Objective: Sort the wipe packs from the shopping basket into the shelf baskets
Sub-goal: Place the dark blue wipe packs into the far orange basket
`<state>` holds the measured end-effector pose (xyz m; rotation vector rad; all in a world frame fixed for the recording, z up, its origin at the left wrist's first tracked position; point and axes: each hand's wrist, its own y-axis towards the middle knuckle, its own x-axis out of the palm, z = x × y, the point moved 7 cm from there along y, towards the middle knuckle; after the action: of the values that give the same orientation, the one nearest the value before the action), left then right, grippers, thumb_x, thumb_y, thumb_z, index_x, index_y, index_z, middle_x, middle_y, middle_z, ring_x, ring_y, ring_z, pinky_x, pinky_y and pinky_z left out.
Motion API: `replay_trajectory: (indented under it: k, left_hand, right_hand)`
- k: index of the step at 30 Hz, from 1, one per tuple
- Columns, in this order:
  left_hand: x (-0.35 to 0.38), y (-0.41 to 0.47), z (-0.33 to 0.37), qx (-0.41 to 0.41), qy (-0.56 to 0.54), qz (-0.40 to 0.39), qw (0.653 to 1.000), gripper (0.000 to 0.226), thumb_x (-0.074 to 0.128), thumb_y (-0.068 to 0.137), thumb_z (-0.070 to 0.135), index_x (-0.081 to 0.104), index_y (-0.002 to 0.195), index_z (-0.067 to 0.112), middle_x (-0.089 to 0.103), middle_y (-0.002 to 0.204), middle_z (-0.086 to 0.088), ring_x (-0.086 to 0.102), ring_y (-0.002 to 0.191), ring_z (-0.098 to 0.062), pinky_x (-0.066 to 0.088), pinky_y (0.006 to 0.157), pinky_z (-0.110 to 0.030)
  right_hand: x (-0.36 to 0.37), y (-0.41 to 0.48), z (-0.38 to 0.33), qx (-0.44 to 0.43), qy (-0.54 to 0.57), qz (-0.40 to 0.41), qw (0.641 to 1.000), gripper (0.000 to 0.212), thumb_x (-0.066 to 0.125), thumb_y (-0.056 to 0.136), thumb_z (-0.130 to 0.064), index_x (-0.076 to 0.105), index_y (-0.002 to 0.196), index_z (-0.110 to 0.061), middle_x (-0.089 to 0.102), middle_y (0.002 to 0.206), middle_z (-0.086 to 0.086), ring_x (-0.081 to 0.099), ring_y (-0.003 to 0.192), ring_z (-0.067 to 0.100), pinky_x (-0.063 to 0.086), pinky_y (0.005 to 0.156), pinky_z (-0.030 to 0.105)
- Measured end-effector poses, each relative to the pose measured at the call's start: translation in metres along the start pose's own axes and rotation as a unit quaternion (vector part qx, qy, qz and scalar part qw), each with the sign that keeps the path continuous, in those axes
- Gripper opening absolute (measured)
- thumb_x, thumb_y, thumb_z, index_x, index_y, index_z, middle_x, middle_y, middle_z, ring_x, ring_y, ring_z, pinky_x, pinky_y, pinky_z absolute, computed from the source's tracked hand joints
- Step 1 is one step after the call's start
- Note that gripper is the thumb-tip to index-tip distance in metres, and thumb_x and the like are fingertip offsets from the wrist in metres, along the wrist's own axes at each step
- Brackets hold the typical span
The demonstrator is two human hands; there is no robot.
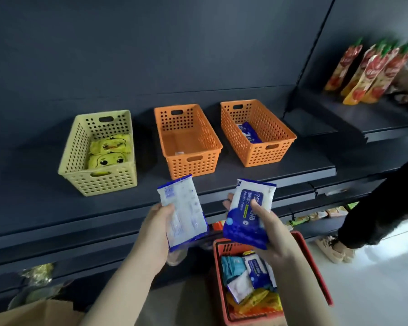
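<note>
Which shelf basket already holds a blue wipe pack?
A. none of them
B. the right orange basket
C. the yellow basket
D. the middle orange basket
B: a blue wipe pack lies inside the right orange basket; the yellow basket holds only yellow duck packs.

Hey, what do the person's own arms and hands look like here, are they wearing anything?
Both forearms are bare up to the frame edge: no sleeves show. The left hand and right hand wear no gloves, and no rings, watch or bracelet show.
</note>
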<state>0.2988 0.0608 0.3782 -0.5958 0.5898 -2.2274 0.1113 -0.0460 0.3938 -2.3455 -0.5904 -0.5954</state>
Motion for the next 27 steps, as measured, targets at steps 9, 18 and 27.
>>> replay_trajectory:
  k: [9, 18, 27]
  left_hand:
    - [-0.006, 0.005, 0.073, 0.060, 0.038, -0.082, 0.994, 0.088, 0.063, 0.049, 0.076, 0.055, 0.119, 0.023, 0.068, 0.101, -0.001, 0.066, 0.089, -0.017, 0.055, 0.081, -0.035]
    - [0.053, 0.090, 0.139, -0.017, -0.110, -0.164, 0.980, 0.061, 0.071, 0.068, 0.060, 0.063, 0.101, 0.009, 0.060, 0.080, -0.005, 0.058, 0.067, -0.017, 0.052, 0.077, -0.037]
    - [0.140, 0.189, 0.180, -0.052, -0.081, -0.183, 0.978, 0.057, 0.045, 0.093, 0.055, 0.057, 0.124, 0.008, 0.065, 0.121, -0.022, 0.062, 0.112, -0.037, 0.048, 0.095, -0.046]
  right_hand:
    - [0.056, 0.022, -0.017, -0.123, -0.184, 0.014, 0.975, 0.037, 0.065, 0.088, -0.007, 0.053, 0.122, -0.014, 0.071, 0.108, 0.015, 0.071, 0.093, 0.029, 0.058, 0.070, 0.033]
    - [0.054, 0.097, -0.112, -0.292, -0.212, 0.155, 0.920, 0.033, 0.079, 0.077, -0.007, 0.063, 0.104, -0.015, 0.075, 0.089, 0.006, 0.074, 0.078, 0.023, 0.057, 0.055, 0.028]
    - [0.004, 0.220, -0.245, -0.347, -0.301, 0.257, 0.850, 0.015, 0.079, 0.076, -0.016, 0.071, 0.088, -0.016, 0.074, 0.084, 0.005, 0.072, 0.078, 0.024, 0.060, 0.071, 0.043]
